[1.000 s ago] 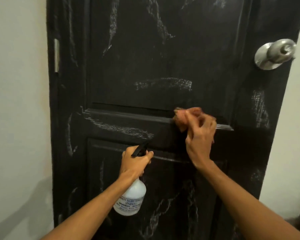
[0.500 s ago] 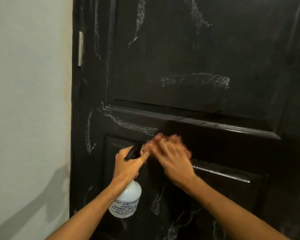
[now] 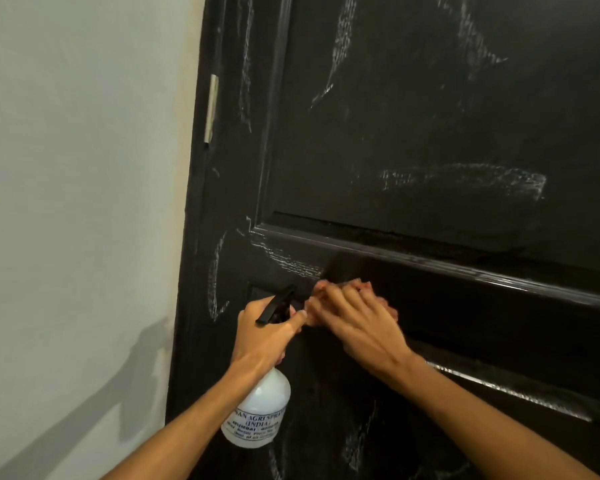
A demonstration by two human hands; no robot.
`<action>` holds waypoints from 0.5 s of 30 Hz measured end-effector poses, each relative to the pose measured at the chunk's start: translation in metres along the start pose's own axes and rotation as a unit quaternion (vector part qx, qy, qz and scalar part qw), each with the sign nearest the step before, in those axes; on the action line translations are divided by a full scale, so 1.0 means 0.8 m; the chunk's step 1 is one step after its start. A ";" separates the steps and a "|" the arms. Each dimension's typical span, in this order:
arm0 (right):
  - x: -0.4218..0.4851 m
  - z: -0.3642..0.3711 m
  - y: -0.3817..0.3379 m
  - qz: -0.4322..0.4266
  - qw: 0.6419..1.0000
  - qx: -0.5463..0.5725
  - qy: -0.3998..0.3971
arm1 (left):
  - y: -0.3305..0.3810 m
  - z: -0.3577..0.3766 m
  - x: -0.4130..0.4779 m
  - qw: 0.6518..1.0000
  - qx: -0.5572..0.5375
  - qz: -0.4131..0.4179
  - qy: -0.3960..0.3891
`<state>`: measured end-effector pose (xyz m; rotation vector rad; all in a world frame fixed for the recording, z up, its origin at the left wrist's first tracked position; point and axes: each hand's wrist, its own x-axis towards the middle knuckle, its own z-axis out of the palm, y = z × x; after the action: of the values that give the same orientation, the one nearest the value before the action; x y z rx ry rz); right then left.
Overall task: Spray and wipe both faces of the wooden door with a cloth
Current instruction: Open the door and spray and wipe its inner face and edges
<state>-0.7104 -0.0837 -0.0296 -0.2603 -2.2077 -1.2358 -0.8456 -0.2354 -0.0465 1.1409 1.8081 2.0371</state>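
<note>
One cloth (image 3: 391,311) under right hand (image 3: 357,323), hinge-side door (image 3: 430,133) rail; left hand (image 3: 264,337) grips bottle (image 3: 260,414)

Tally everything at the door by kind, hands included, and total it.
Door: 1
Hinge: 1
Spray bottle: 1
Cloth: 1
Hands: 2, left hand and right hand
Total: 6

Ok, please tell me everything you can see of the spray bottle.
The spray bottle has a round, whitish translucent body, plastic by its look, with blue printed lettering, only partly readable. Its black trigger head points up toward the door. The left hand grips its neck, so the body hangs below the fist, in front of the door's lower panel. The liquid level cannot be told.
</note>
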 end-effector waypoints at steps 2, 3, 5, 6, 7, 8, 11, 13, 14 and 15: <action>0.031 -0.019 0.025 0.125 0.991 0.004 0.035 | -0.003 -0.005 0.005 1.000 0.005 0.003 0.000; 0.043 -0.024 0.033 0.185 0.981 0.005 0.054 | -0.005 -0.007 0.007 1.000 0.012 0.006 0.001; 0.049 -0.015 0.020 0.188 0.980 -0.010 0.061 | -0.009 -0.011 0.013 1.000 0.013 0.001 0.007; 0.041 -0.001 0.002 0.130 0.991 -0.015 0.039 | -0.011 -0.013 0.015 1.000 0.007 -0.003 0.011; 0.034 0.012 -0.021 0.049 0.999 -0.019 0.005 | -0.013 -0.019 0.020 1.000 0.004 -0.005 0.016; 0.025 0.019 -0.036 -0.020 0.999 -0.015 -0.037 | -0.013 -0.023 0.022 1.000 0.004 -0.005 0.019; 0.046 0.002 -0.015 -0.031 0.999 0.004 -0.022 | -0.009 -0.036 0.024 1.000 0.002 -0.008 0.019; 0.090 -0.016 0.009 0.100 0.994 0.011 0.039 | -0.014 -0.054 0.027 1.000 0.001 -0.012 0.026; 0.108 -0.025 0.021 0.157 0.986 0.014 0.061 | -0.017 -0.059 0.030 0.999 0.004 -0.014 0.029; 0.120 -0.024 0.016 0.174 0.982 0.016 0.075 | -0.023 -0.067 0.034 0.999 0.007 -0.017 0.036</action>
<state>-0.7750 -0.1035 0.0426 -0.4998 -1.9496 -0.9945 -0.9047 -0.2558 -0.0502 1.0461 1.8643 2.0753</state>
